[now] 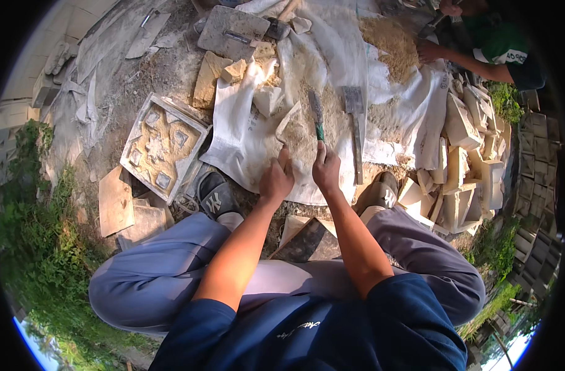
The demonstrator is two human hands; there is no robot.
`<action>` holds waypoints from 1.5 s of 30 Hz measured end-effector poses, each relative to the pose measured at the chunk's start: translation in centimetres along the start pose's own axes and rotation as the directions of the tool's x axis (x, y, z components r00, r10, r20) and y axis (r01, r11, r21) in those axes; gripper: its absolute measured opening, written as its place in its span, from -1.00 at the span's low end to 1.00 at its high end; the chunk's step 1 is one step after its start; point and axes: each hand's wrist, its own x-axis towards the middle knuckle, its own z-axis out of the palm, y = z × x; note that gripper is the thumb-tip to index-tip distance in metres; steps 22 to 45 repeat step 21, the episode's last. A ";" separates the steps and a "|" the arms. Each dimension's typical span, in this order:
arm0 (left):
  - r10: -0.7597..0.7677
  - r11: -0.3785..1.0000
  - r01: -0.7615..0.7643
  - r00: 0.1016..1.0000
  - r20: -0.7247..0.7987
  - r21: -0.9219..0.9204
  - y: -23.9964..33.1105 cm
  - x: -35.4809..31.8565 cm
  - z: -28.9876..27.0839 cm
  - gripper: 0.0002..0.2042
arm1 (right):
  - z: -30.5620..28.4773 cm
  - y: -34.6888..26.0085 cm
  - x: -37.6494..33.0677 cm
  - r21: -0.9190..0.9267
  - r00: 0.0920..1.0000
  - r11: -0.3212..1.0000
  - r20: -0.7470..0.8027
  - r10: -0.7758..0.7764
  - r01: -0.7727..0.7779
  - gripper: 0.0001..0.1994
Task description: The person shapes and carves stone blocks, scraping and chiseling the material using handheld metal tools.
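Observation:
My left hand [277, 179] is closed round the near end of a pale, dusty, angled tool [288, 121] with a bent neck; its exact kind is unclear. Close beside it, my right hand [327, 168] grips a narrow dark-bladed tool [316, 111] with a green-wrapped handle, the blade pointing away from me. Both tools are over a white woven sheet [230, 127] strewn with sandy powder. To the right of my right hand lies a long-handled tool with a flat rectangular blade [353, 100].
A framed mould [199, 137] with pale patterned contents stands left. Beyond are yellowish blocks [209, 80], a square metal plate [233, 29] and a hammer [277, 28]. Pale angular pieces [462, 123] are stacked right. A co-worker's hand [429, 51] touches a sand heap [387, 46].

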 end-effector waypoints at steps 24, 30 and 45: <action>0.064 0.998 -0.064 0.991 -0.120 0.001 -1.6 0.1 1.6 -0.58 | 0.1 0.8 0.0 -0.060 0.984 0.988 0.097 0.150 -0.145 -0.33; 0.064 0.998 -0.064 0.991 -0.120 0.001 -1.6 0.1 1.6 -0.58 | 0.1 0.8 0.0 -0.060 0.984 0.988 0.097 0.150 -0.145 -0.33; 0.064 0.998 -0.064 0.991 -0.120 0.001 -1.6 0.1 1.6 -0.58 | 0.1 0.8 0.0 -0.060 0.984 0.988 0.097 0.150 -0.145 -0.33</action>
